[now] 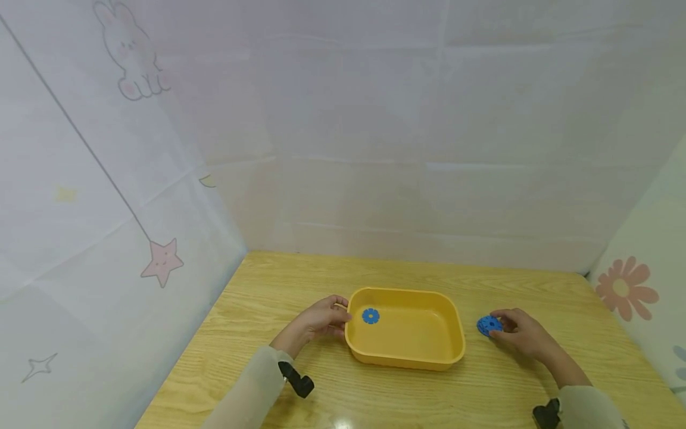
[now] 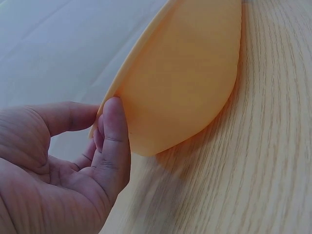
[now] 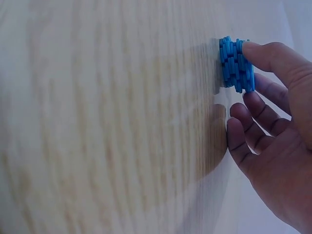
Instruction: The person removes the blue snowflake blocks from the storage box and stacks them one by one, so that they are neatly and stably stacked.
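My left hand (image 1: 323, 317) pinches the left rim of a yellow plastic tray (image 1: 407, 359) standing on the table. In the left wrist view, the thumb and fingertips of that hand (image 2: 73, 156) meet over the rim of the tray (image 2: 180, 73). Inside the tray, near its left end, lies one blue flower-shaped disc (image 1: 371, 316). To the right of the tray, my right hand (image 1: 522, 335) holds a small stack of blue notched discs (image 1: 489, 325) between thumb and fingers. The right wrist view shows the stack (image 3: 236, 63) against the tabletop, with the right hand (image 3: 278, 126) at its upper discs.
The wooden table (image 1: 300, 274) carries the tray and the stack. A pale printed cloth (image 1: 375, 149) hangs behind it and along both sides. Black camera mounts (image 1: 297, 380) sit on both wrists.
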The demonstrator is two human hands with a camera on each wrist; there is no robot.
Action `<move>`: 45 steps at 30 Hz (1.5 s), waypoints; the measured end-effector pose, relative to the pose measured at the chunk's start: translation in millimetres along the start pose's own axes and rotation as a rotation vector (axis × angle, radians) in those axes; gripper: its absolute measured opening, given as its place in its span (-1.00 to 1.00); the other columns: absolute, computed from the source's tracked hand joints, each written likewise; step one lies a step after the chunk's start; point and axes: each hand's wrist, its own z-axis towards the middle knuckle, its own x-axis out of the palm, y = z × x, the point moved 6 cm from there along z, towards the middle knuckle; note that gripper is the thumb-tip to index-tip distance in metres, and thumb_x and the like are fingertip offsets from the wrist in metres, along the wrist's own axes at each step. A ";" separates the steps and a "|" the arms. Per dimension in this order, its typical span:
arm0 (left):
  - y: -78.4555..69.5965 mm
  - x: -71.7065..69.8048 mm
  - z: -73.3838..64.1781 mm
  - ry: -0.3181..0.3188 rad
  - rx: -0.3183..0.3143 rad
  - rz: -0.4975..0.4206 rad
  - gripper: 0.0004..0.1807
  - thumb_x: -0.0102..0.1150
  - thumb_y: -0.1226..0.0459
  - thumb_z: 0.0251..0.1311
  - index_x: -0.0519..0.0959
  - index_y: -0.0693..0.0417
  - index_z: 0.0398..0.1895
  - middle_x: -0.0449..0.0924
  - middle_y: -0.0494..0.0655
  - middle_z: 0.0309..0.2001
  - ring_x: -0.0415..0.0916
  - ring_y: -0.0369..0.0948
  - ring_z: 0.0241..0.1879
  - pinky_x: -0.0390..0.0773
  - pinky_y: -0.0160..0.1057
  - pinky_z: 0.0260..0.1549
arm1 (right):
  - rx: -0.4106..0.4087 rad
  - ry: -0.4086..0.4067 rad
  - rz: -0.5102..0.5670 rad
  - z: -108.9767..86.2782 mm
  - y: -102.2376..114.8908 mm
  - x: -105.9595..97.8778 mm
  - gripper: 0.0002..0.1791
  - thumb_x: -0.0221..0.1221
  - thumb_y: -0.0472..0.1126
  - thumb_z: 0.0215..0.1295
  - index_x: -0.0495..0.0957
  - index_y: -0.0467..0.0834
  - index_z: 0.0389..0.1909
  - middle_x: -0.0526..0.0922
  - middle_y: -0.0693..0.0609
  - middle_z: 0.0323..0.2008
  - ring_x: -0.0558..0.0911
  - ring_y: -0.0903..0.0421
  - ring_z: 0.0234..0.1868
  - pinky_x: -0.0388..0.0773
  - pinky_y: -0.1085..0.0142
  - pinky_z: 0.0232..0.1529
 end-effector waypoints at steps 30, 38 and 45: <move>-0.4 -1.0 -2.3 -0.004 -0.008 -0.007 -0.53 0.22 0.38 0.33 0.32 0.22 0.24 0.58 0.11 -0.16 0.58 -0.19 -0.39 0.68 -0.28 -0.39 | -0.257 -0.035 0.101 41.0 115.7 11.7 -0.48 0.32 -0.08 0.36 0.51 -0.23 0.24 0.56 -0.12 -0.01 0.52 -0.01 -0.09 0.57 0.31 -0.22; 0.6 -0.7 -1.1 -0.004 -0.010 -0.003 -0.54 0.22 0.38 0.34 0.32 0.22 0.24 0.57 0.04 -0.22 0.56 -0.18 -0.41 0.68 -0.29 -0.41 | -0.321 0.012 0.112 57.3 149.2 39.4 -0.51 0.34 -0.12 0.34 0.53 -0.23 0.21 0.54 -0.01 -0.09 0.54 -0.05 -0.13 0.57 0.30 -0.23; -0.8 1.2 -1.9 -0.002 -0.006 -0.002 -0.53 0.22 0.37 0.33 0.31 0.23 0.24 0.57 0.03 -0.23 0.57 -0.18 -0.40 0.68 -0.27 -0.40 | -0.331 0.062 0.126 69.2 164.9 65.8 -0.49 0.32 -0.10 0.36 0.52 -0.26 0.22 0.57 -0.14 -0.05 0.54 0.00 -0.13 0.58 0.30 -0.21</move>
